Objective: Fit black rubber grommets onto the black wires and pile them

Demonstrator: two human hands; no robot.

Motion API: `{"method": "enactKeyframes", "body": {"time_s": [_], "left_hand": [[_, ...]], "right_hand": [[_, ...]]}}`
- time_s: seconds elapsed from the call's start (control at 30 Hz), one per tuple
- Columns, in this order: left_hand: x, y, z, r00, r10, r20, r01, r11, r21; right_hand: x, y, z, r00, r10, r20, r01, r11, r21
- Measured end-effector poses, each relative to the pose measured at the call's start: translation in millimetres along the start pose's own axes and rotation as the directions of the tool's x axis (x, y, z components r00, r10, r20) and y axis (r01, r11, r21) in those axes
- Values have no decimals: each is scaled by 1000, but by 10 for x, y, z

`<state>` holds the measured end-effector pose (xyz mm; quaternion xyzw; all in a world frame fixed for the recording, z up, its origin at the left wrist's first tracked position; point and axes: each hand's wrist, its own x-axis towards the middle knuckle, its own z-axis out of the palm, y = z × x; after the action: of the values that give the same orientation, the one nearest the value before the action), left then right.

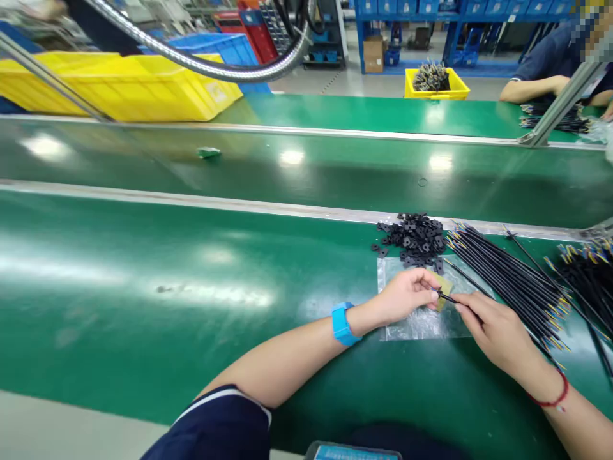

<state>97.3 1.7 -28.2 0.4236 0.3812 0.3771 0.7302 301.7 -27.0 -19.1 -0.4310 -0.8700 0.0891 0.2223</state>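
Note:
My left hand (412, 295), with a blue band on its wrist, pinches a small black part (439, 293) at the end of a black cable. My right hand (493, 326) grips that black cable (449, 298) close to the same end. Both hands are over a clear plastic bag (397, 329) with a yellowish label (445, 285). Just behind them lies a pile of small black pieces (416, 236). To the right is a bundle of black cables (507, 275) with coloured wire ends.
More cables (591, 281) lie at the far right of the green table (143, 306). Beyond its metal rail are yellow bins (134, 86), a yellow box of parts (457, 86) and a co-worker's arm (531, 89). A metal hose (201, 64) hangs above.

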Motion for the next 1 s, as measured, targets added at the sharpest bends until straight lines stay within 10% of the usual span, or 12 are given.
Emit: {"method": "enactKeyframes", "body": {"time_s": [0.77, 1.0], "left_hand": [[-56, 58, 9, 997, -54, -59, 59, 994, 88], [-68, -7, -74, 996, 58, -64, -29, 921, 389]], "right_hand": [[90, -121, -64, 988, 137, 70, -143, 986, 81], [135, -127, -108, 958, 85, 273, -141, 971, 191]]}}
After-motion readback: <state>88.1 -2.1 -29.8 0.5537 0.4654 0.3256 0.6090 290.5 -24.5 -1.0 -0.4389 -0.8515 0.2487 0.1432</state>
